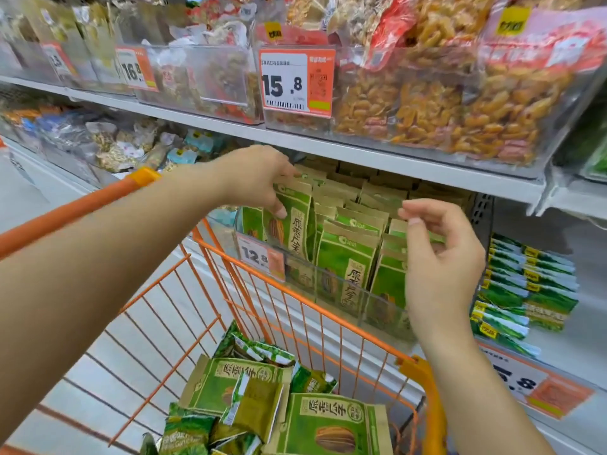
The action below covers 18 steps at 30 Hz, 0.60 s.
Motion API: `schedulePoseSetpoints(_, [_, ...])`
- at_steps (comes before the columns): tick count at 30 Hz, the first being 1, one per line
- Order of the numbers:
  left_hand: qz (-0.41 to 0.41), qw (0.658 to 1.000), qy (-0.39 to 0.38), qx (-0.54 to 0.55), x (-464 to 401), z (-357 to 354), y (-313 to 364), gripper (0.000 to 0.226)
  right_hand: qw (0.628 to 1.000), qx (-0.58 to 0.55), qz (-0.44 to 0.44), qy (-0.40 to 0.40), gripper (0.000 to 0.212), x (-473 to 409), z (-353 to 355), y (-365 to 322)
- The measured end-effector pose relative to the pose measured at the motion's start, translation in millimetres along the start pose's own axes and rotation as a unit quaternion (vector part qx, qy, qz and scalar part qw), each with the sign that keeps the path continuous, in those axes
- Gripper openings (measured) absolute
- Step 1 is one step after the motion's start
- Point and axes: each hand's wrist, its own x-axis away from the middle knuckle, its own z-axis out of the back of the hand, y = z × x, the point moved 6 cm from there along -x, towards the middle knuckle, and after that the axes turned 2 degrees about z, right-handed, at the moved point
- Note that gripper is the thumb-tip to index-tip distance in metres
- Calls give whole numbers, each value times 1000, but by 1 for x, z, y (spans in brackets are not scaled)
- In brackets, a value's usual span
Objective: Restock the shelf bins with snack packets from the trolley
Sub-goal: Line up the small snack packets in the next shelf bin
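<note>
A clear shelf bin (331,287) under the middle shelf holds several upright green-and-tan seed packets. My left hand (262,178) pinches the top of the leftmost packet (294,221), thumb on its front. My right hand (440,257) hovers with loosely curled fingers in front of the packets at the bin's right side and holds nothing. Below, the orange wire trolley (210,290) carries several more green packets (328,425), some lying flat, plus smaller green bags (187,431).
A white shelf board (377,156) hangs just above the bin, carrying clear bins of orange snacks (427,106) with a 15.8 price tag (295,80). Stacked green-white packets (525,290) lie on the shelf to the right. The trolley's handle (65,211) crosses under my left arm.
</note>
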Motion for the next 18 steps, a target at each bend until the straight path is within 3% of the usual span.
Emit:
schedulePoseSetpoints(4, [4,992,-127,8,-15,1,20,17,1000,-6,-13,0,28,-1,6,5])
schedulePoseSetpoints(7, [15,983,-184,16,-21,-14,27,32,1000,3,-10,-1,29,-1,10,4])
schedulePoseSetpoints(18, [-37,995,-92,-6,9,-22,23,30,1000,19,3,-19,32,-1,25,7])
